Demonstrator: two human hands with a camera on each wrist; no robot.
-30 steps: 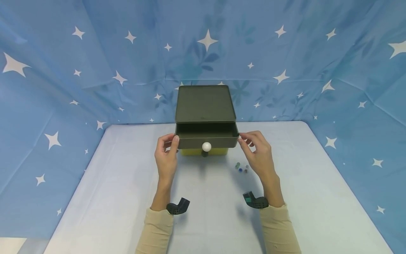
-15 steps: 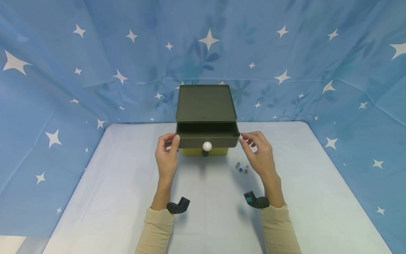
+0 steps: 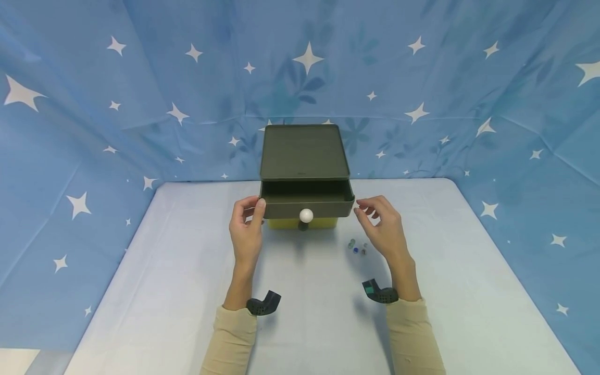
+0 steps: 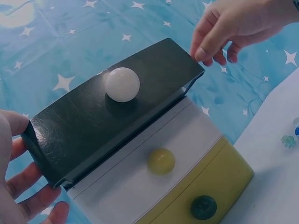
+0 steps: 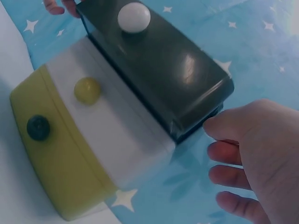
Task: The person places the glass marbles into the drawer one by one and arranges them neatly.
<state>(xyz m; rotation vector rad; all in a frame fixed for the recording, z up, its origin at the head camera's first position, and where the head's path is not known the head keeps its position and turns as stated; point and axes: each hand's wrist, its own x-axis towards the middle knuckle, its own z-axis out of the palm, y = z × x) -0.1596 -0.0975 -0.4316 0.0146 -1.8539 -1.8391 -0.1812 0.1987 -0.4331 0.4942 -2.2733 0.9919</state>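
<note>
A small drawer cabinet with a dark green top stands at the back of the table. Its dark green top drawer is pulled out, showing a bare interior and a white round knob in front. My left hand grips the drawer's left front corner, thumb at the edge and fingers along the side. Just off the right front corner is my right hand, fingers loosely bent with nothing between them. Below, the white middle drawer with a yellow knob and the yellow bottom drawer are closed.
Several small glass marbles, one of them blue, lie on the white table in front of the cabinet's right side. A blue curtain with white stars hangs close behind the cabinet and along both sides.
My right hand has come slightly away from the drawer's right corner, leaving a small gap. My left hand and the pulled-out drawer have hardly moved.
</note>
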